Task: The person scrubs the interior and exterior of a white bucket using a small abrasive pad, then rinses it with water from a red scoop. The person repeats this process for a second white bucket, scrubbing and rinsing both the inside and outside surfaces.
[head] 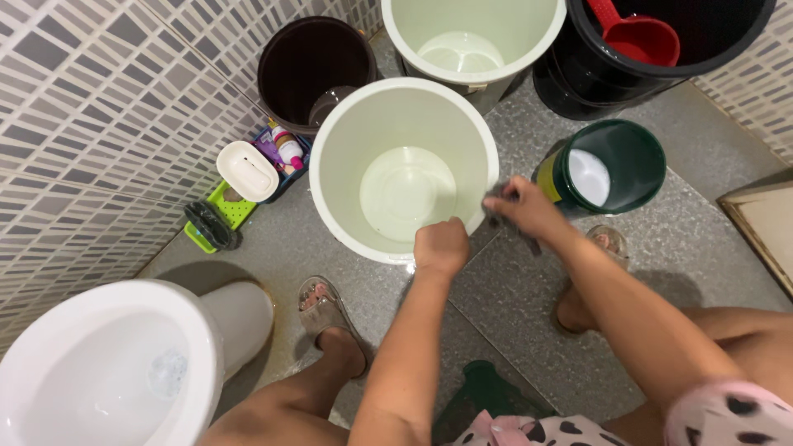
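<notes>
I cannot make out the cloth point(498, 196) fully; the right hand point(529, 208) covers most of it. That hand is closed on the cloth and presses it against the outer rim of the white bucket point(347, 140). My left hand point(441, 246) is fisted over the near rim, gripping it. The bucket stands on the grey floor point(529, 289), between both feet.

I see a small white bottle point(288, 149) with a red cap and a pink-and-yellow label, lying in a blue basket point(291, 171) against the tiled wall. On the dark green container point(611, 168) right of the white bucket, a yellow label point(548, 177) faces left.
</notes>
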